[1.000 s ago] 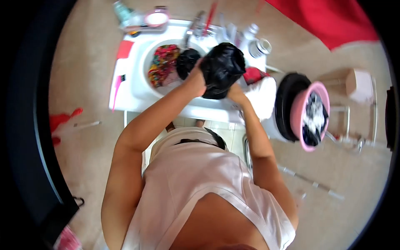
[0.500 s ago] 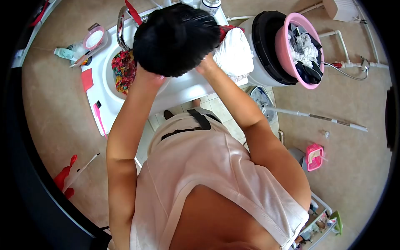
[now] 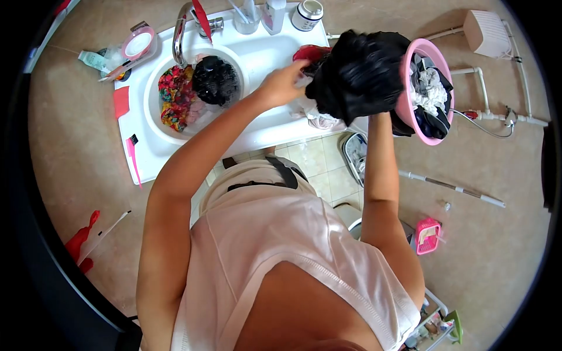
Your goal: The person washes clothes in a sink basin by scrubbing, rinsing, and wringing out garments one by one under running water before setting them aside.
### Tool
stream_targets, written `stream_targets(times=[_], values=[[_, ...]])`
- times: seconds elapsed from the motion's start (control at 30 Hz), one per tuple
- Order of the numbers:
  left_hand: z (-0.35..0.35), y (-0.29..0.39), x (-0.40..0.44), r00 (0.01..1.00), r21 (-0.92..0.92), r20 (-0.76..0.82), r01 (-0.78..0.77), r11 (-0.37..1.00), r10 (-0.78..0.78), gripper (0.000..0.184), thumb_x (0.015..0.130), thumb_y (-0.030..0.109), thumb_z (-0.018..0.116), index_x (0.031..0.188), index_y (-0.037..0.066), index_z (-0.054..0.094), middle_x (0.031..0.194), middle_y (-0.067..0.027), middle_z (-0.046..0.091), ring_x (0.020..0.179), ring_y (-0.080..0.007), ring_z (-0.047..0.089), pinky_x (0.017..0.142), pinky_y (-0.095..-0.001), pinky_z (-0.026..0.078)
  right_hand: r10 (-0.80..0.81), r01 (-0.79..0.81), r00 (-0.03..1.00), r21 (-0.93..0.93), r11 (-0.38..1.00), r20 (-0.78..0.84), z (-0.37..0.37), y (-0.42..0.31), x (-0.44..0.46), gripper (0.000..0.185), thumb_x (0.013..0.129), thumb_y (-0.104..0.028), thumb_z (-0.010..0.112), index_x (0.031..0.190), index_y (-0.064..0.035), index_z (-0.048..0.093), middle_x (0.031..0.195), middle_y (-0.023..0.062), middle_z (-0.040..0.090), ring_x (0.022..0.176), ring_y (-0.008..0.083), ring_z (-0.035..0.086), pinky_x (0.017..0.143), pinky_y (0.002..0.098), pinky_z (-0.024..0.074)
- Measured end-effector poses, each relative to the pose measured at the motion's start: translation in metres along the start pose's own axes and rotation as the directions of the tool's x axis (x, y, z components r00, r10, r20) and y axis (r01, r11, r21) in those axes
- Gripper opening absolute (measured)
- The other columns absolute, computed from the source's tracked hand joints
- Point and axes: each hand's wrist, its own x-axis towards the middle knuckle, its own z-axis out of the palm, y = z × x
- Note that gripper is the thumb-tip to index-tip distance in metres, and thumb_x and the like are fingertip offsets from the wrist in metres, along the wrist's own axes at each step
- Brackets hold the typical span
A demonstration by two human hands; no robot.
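A crumpled, wet-looking bundle of black cloth is held up between the sink and the pink basin. My right hand supports it from below, its fingers hidden behind the cloth. To the left of the bundle, my left hand reaches out with fingers apart, close to the bundle's edge and to something red. In the round sink, another black cloth sits in sudsy water beside a multicoloured patterned cloth. White cloth lies on the counter edge, partly covered by the bundle.
A pink basin of black and white laundry stands at right. The faucet hangs over the sink. A cup, a bottle and a jar line the counter's back. A pole extends on the right.
The black bundle has moved right, away from over the sink, with my right hand under it. My left hand has separated from it. The sink and its black cloth are now uncovered.
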Motion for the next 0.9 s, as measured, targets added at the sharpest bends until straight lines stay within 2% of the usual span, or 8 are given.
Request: stream_targets(times=[0.03, 0.17, 0.33, 0.47, 0.57, 0.6, 0.77, 0.9], values=[[0.005, -0.018, 0.002, 0.994, 0.162, 0.045, 0.089, 0.983, -0.098, 0.066, 0.081, 0.013, 0.067, 0.141, 0.010, 0.040, 0.126, -0.0215, 0.056, 0.115, -0.0350, 0.057, 0.099, -0.0392, 0.044, 0.036, -0.037, 0.999, -0.028, 0.999, -0.024, -0.023, 0.020, 0.001, 0.042, 0.099, -0.024, 0.045, 0.138, -0.0072, 0.044, 0.133, 0.0105, 0.054, 0.118, 0.0236, 0.054, 0.102, 0.0362, 0.0430], [0.032, -0.051, 0.006, 0.997, 0.120, -0.076, -0.018, 0.993, 0.028, 0.077, 0.082, 0.031, 0.069, 0.147, 0.014, 0.032, 0.133, -0.0276, 0.048, 0.121, -0.0408, 0.049, 0.101, -0.0422, 0.041, -0.035, 0.030, 0.999, -0.254, 0.967, -0.016, -0.099, 0.095, 0.006, 0.039, 0.097, -0.015, 0.047, 0.135, -0.0056, 0.046, 0.127, 0.0073, 0.058, 0.112, 0.0202, 0.056, 0.098, 0.0324, 0.0439], [0.072, -0.017, 0.009, 0.908, 0.305, -0.199, -0.301, 0.904, 0.369, 0.079, 0.080, 0.037, 0.072, 0.148, 0.021, 0.033, 0.146, -0.0357, 0.023, 0.133, -0.0515, 0.028, 0.109, -0.0507, 0.029, -0.010, 0.003, 0.989, -0.048, 0.999, -0.148, -0.076, 0.084, 0.022, 0.033, 0.093, -0.014, 0.054, 0.124, -0.0050, 0.054, 0.116, 0.0054, 0.061, 0.105, 0.0183, 0.057, 0.095, 0.0316, 0.0451], [0.087, -0.003, 0.006, 0.961, 0.557, -0.065, -0.190, 0.809, 0.270, 0.080, 0.075, 0.037, 0.076, 0.145, 0.030, 0.038, 0.154, -0.0296, 0.006, 0.143, -0.0456, 0.006, 0.105, -0.0616, 0.027, -0.277, 0.337, 0.939, -0.708, 0.620, 0.204, -0.105, 0.088, 0.030, 0.044, 0.091, -0.015, 0.058, 0.132, -0.0013, 0.050, 0.134, 0.0116, 0.052, 0.120, 0.0218, 0.050, 0.104, 0.0345, 0.0383], [0.095, 0.000, 0.013, 0.970, 0.721, 0.008, -0.173, 0.671, 0.241, 0.076, 0.076, 0.034, 0.075, 0.143, 0.031, 0.042, 0.155, -0.0274, 0.007, 0.144, -0.0436, 0.006, 0.101, -0.0614, 0.031, 0.109, -0.005, 0.984, -0.583, 0.812, 0.143, -0.069, 0.021, 0.013, 0.054, 0.087, -0.007, 0.061, 0.138, -0.0011, 0.044, 0.134, 0.0086, 0.053, 0.121, 0.0203, 0.048, 0.105, 0.0323, 0.0359], [0.098, -0.002, 0.019, 0.973, 0.765, 0.018, -0.160, 0.623, 0.229, 0.075, 0.076, 0.034, 0.075, 0.143, 0.031, 0.043, 0.155, -0.0271, 0.009, 0.143, -0.0431, 0.008, 0.100, -0.0607, 0.033, 0.135, 0.177, 0.937, -0.769, 0.615, 0.323, -0.100, 0.022, 0.030, 0.059, 0.085, -0.005, 0.063, 0.139, -0.0030, 0.042, 0.137, 0.0100, 0.051, 0.122, 0.0209, 0.048, 0.104, 0.0309, 0.0353], [0.089, -0.006, 0.025, 0.986, 0.755, 0.060, -0.146, 0.640, 0.155, 0.056, 0.088, 0.022, 0.057, 0.142, 0.031, 0.045, 0.154, -0.0270, 0.014, 0.142, -0.0436, 0.013, 0.099, -0.0615, 0.033, 0.413, 0.053, 0.908, -0.997, 0.060, 0.073, -0.005, -0.079, 0.010, 0.074, 0.078, -0.008, 0.073, 0.144, -0.0120, 0.040, 0.141, 0.0157, 0.049, 0.125, 0.0259, 0.049, 0.102, 0.0334, 0.0381], [0.093, -0.014, 0.028, 0.996, 0.795, 0.039, -0.079, 0.602, 0.080, 0.049, 0.093, 0.021, 0.047, 0.141, 0.030, 0.047, 0.154, -0.0277, 0.013, 0.142, -0.0453, 0.011, 0.101, -0.0627, 0.032, 0.371, 0.148, 0.888, -0.933, 0.329, 0.272, 0.067, -0.141, -0.028, 0.079, 0.076, -0.008, 0.075, 0.146, -0.0124, 0.038, 0.140, 0.0151, 0.049, 0.125, 0.0250, 0.049, 0.104, 0.0365, 0.0376]])
